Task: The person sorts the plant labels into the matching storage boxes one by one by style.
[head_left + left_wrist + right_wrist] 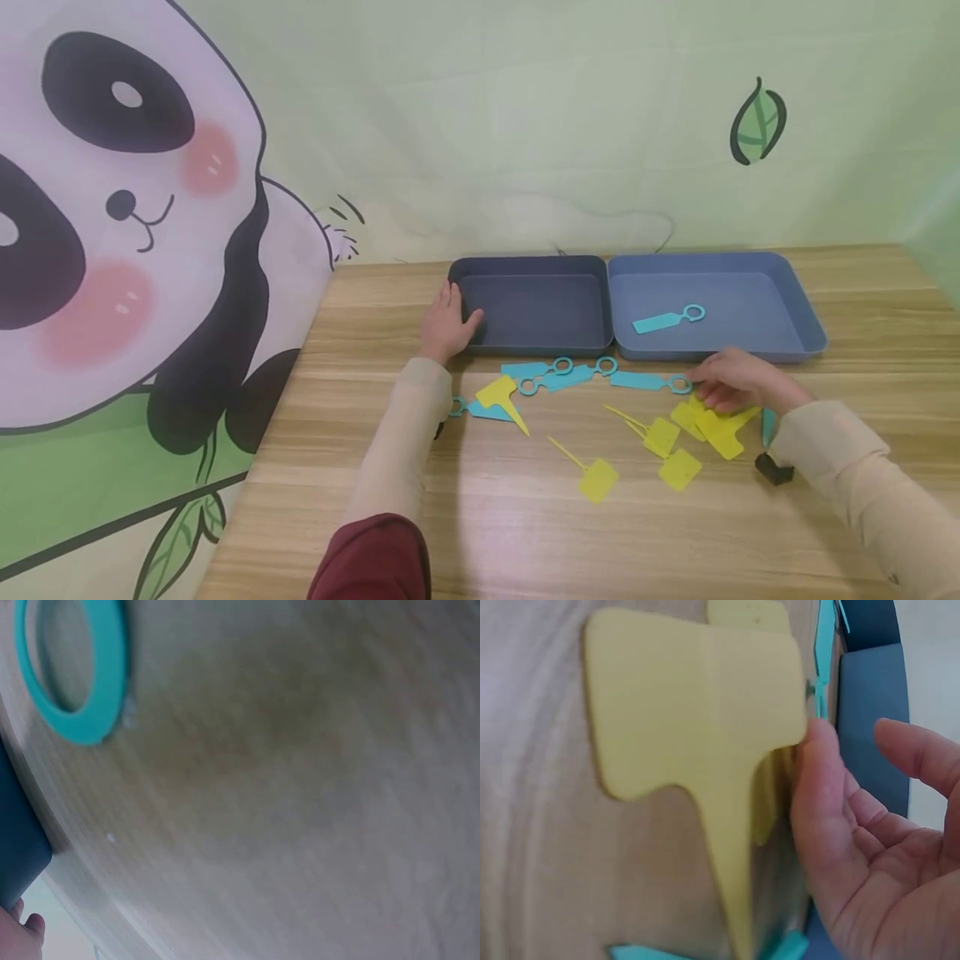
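Observation:
My left hand rests against the left wall of the dark tray, fingers extended and thumb over its rim. In front of the blue tray, my right hand hovers over a small pile of yellow plant labels. Its thumb stands apart from the fingers in the right wrist view, beside a T-shaped yellow plant label; whether a fingertip touches the label is unclear. A cyan ring-ended tag lies inside the blue tray. Another cyan tag ends near my right fingertips.
More cyan tags lie along the trays' front. A yellow T-shaped label overlaps one of them. Several yellow square-headed tags are scattered nearer on the wooden table. A panda-printed cloth hangs behind and at left.

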Motion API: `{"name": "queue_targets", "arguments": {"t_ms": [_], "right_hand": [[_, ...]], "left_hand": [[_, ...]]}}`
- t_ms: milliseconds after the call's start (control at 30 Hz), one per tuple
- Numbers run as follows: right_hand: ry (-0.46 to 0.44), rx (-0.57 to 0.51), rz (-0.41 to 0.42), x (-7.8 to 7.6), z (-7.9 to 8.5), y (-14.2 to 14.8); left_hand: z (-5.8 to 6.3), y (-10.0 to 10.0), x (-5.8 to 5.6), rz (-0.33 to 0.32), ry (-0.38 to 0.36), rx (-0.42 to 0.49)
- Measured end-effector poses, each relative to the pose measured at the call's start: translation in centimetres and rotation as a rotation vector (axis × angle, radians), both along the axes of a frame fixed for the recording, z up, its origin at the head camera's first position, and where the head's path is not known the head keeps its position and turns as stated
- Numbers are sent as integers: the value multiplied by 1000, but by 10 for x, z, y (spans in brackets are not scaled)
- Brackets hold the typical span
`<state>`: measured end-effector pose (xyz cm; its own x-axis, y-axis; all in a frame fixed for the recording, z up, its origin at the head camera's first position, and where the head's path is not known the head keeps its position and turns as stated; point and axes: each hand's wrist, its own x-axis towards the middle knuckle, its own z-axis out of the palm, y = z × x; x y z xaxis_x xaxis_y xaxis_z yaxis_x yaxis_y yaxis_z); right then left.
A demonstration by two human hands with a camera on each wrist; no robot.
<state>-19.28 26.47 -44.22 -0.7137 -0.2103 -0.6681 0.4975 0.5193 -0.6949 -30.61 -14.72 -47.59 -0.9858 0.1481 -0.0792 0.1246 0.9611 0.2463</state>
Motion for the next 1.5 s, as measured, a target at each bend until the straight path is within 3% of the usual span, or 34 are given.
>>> {"name": "queue_targets", "arguments": {"t_ms": [267, 500, 833, 1067, 1200, 1300, 1500], "right_hand": [[-153, -278, -167, -1, -15, 14], [-317, -593, -180, -2, -24, 24], [-355, -680, -221, 1, -23, 22], [-302, -603, -303, 4, -21, 14], [-199, -478, -278, 8, -18, 6], [-26, -300, -193, 11, -17, -2], [433, 189, -64, 22, -17, -18]], "left_hand": [[0, 0, 0, 3, 4, -1], [0, 0, -1, 2, -1, -7], [-3, -1, -1, 0, 14, -19], [-3, -1, -1, 4, 14, -10], [-3, -1, -1, 0, 19, -12], [-2, -1, -1, 3, 22, -4], [-2, -1, -1, 6, 19, 2]]}}
